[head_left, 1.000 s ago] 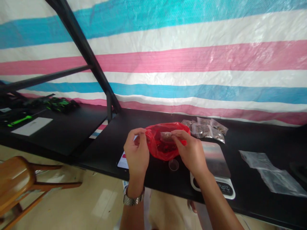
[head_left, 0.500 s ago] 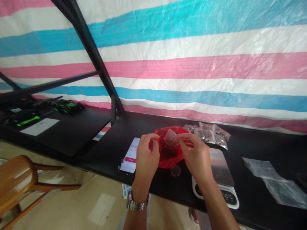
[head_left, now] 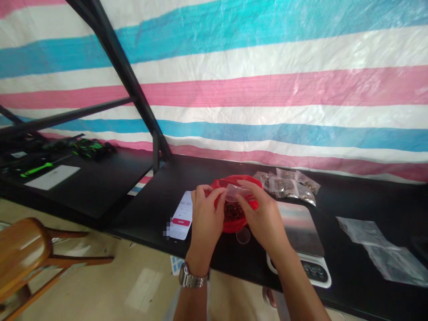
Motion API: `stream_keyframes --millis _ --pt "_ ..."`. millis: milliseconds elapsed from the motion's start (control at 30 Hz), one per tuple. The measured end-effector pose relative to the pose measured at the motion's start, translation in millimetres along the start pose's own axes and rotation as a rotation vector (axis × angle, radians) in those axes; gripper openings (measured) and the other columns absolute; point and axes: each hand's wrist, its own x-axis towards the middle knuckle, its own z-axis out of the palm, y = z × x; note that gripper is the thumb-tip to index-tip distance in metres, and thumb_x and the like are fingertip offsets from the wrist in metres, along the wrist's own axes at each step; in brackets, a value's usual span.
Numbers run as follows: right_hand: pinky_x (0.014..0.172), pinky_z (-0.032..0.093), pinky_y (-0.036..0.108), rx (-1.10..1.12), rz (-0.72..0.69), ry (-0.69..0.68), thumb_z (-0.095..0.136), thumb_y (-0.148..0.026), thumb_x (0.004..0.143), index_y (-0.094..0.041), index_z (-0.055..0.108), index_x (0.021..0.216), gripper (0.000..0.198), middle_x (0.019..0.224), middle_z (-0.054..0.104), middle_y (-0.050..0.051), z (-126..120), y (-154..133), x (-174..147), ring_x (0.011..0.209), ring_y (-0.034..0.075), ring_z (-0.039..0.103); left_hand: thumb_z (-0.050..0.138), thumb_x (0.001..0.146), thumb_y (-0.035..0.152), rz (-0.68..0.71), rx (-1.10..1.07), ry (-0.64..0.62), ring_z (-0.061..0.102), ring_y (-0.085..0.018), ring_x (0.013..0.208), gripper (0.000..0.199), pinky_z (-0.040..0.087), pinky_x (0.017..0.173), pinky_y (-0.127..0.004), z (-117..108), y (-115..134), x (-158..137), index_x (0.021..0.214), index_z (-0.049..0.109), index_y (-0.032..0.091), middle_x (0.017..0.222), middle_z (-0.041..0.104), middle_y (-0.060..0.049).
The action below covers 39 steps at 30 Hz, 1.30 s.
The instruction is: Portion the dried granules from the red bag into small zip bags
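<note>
My left hand [head_left: 207, 211] pinches the left edge of a small clear plastic bag [head_left: 232, 192]. On the bag's right side, my right hand [head_left: 262, 209] has its thumb and fingers closed on it. The small bag is held over an opened red plastic bag [head_left: 230, 226], which has dark reddish-brown bits [head_left: 234, 211] inside. What the small bag contains is hard to make out. Just in front of the red bag lies a small clear round cup or lid [head_left: 243, 236]. A white kitchen scale [head_left: 299, 229] with a metal plate sits beside my right forearm.
Several filled clear packets [head_left: 287, 185] lie behind the scale. Flat clear bags [head_left: 384, 254] are at the right. A phone [head_left: 182, 216] showing a timer lies left of my hands. A black frame post [head_left: 145, 111] and a wooden chair [head_left: 26, 254] stand at the left.
My hands have come closer together on the small bag. It hung upright with its lower part showing; now mainly a strip between my fingers shows. The view has shifted slightly.
</note>
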Motion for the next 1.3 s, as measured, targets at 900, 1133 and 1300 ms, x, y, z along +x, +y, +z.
stream_keyframes --millis 900,1133,1300 --pt "0.118 0.024 0.071 -0.535 -0.040 -0.042 0.051 -0.037 0.110 -0.029 0.080 0.105 0.031 0.109 0.082 0.007 -50 27 2 0.121 0.036 0.067 0.060 0.101 0.034 -0.095 -0.161 0.179 0.064 -0.029 0.103 0.025 0.054 0.096 -0.049 -13 0 8 0.105 0.082 0.022 0.108 0.061 -0.010" --pt "0.097 0.055 0.040 0.093 -0.074 -0.007 0.069 -0.042 0.101 -0.026 0.067 0.136 0.038 0.124 0.077 0.008 -57 -11 5 0.107 0.024 0.072 0.063 0.102 0.031 0.064 -0.142 0.182 0.057 -0.028 0.114 0.018 0.050 0.101 -0.045 -30 32 3 0.103 0.081 0.030 0.116 0.063 -0.007" --pt "0.075 0.055 0.031 0.187 0.046 0.028 0.071 -0.042 0.098 -0.021 0.077 0.097 0.021 0.088 0.077 0.004 -66 -13 9 0.078 0.018 0.069 0.060 0.104 0.032 0.136 -0.138 0.017 0.052 -0.029 0.122 0.022 0.047 0.108 -0.048 -24 41 -1 0.114 0.079 0.032 0.127 0.060 -0.008"
